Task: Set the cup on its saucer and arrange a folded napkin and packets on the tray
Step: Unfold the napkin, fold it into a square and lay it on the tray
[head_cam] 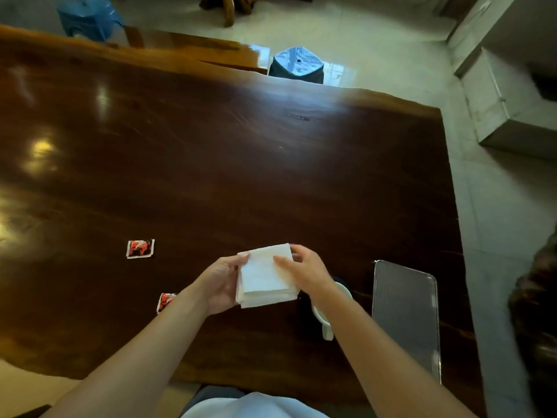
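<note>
We can read no text, label, brand or number anywhere in this view. The two red, black and white packets, one (140, 248) lying in the open on the table (211, 161) and one (165, 301) partly hidden behind the left forearm, carry printed designs, but we find the print too small and blurred to make out.
</note>
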Tool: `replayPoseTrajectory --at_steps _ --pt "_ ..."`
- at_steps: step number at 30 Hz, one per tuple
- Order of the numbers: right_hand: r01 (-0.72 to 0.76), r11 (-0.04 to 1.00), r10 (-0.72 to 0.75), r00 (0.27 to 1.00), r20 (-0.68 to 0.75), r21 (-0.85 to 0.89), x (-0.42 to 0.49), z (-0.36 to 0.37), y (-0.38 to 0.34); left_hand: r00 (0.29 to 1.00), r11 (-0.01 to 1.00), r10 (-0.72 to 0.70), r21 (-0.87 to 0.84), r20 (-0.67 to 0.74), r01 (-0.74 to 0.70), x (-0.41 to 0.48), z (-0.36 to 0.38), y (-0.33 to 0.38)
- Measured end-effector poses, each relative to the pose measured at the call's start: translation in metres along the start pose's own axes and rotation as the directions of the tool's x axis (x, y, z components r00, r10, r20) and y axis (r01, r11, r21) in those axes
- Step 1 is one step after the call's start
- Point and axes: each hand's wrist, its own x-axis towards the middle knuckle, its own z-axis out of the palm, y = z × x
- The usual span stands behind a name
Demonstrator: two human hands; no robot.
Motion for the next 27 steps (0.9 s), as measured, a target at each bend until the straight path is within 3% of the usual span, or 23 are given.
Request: replayPoseTrajectory --at_steps 2,6,9,14,23,27 --pt "-0.177 0.951 0.142 0.979 0.148 0.254 -0.001 -0.005 0.003 1.0 1.0 -0.017 0.019 -0.008 0.017 0.004 0.006 0.004" --pt "-0.225 0.903 0.22 0.974 0.057 0.365 0.005 -0.007 0.018 0.998 0.995 -0.03 0.088 -0.064 0.035 0.021 0.013 0.006" --pt "-0.266 0.875 0.301 0.953 -0.023 0.405 0.014 -0.009 0.029 0.994 0.961 -0.052 0.266 -0.093 0.075 0.038 0.018 0.001" --pt "-0.297 0.85 0.385 0.914 -0.129 0.436 0.017 -0.026 0.055 0.986 0.913 -0.071 0.389 -0.15 0.125 0.056 0.056 -0.014" --pt "-0.234 0.848 0.359 0.914 -0.189 0.476 -0.028 -0.135 0.105 0.996 0.862 -0.056 0.507 0.07 0.013 0.088 0.146 -0.077" --pt "-0.202 0.88 0.321 0.92 -0.225 0.43 -0.047 -0.196 0.144 0.997 0.827 -0.008 0.561 0.079 -0.038 0.1 0.209 -0.126"
